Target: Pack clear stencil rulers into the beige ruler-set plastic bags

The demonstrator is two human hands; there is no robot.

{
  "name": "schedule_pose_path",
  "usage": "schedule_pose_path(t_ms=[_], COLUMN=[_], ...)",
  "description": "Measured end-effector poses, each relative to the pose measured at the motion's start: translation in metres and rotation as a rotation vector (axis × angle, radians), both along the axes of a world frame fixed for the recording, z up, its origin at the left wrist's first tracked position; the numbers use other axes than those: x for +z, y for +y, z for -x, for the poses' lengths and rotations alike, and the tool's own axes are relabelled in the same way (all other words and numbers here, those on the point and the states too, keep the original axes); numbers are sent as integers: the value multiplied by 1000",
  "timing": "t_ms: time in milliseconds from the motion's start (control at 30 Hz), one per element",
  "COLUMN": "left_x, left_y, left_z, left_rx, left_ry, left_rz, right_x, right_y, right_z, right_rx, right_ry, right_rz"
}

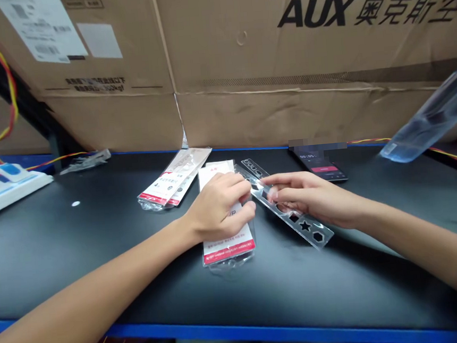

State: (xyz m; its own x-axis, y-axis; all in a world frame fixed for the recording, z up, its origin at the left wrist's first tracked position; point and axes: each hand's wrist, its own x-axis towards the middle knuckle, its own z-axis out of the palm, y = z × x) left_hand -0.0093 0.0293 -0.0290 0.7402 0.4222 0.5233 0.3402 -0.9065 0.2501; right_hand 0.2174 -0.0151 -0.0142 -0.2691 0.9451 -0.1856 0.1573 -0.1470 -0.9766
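Note:
My left hand point(221, 207) rests over a clear plastic sleeve point(229, 251) with a white and red printed card, its fingers curled at the sleeve's right side. My right hand point(310, 193) pinches a transparent stencil ruler point(292, 216) near its middle. Cut-out shapes, a star and a hexagon among them, show along the ruler's near end. Its far end lies close to my left fingertips; whether they touch it, I cannot tell. Left of my left hand, more sleeved cards point(175, 179) lie overlapping on the black table point(118, 245).
A large cardboard box point(221, 44) walls off the table's back. Behind my right hand lies a phone point(319, 163). A clear bluish plastic piece point(427, 116) leans at right. A power strip point(9, 182) with cables sits at left, near crumpled clear plastic point(87, 161).

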Motion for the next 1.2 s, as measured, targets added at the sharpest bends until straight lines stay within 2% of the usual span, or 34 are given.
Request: schedule_pose_path(t_ms=[300, 567, 733, 933, 1200], left_x=[-1, -2, -2, -2, -2], left_y=[1, 1, 0, -1, -4], left_z=[0, -2, -2, -3, -5], left_rx=[-16, -56, -69, -83, -93], left_ry=[9, 1, -16, -18, -17], left_rz=[-2, -2, -25, -31, -62], right_x=[0, 1, -6, -15, -13], right_y=[-2, -1, -1, -1, -2], right_z=[0, -1, 2, 7, 9], right_rx=[47, 84, 89, 1, -22], right_ry=[-133, -28, -79, -47, -31], right_rz=[-66, -69, -114, -136, -102])
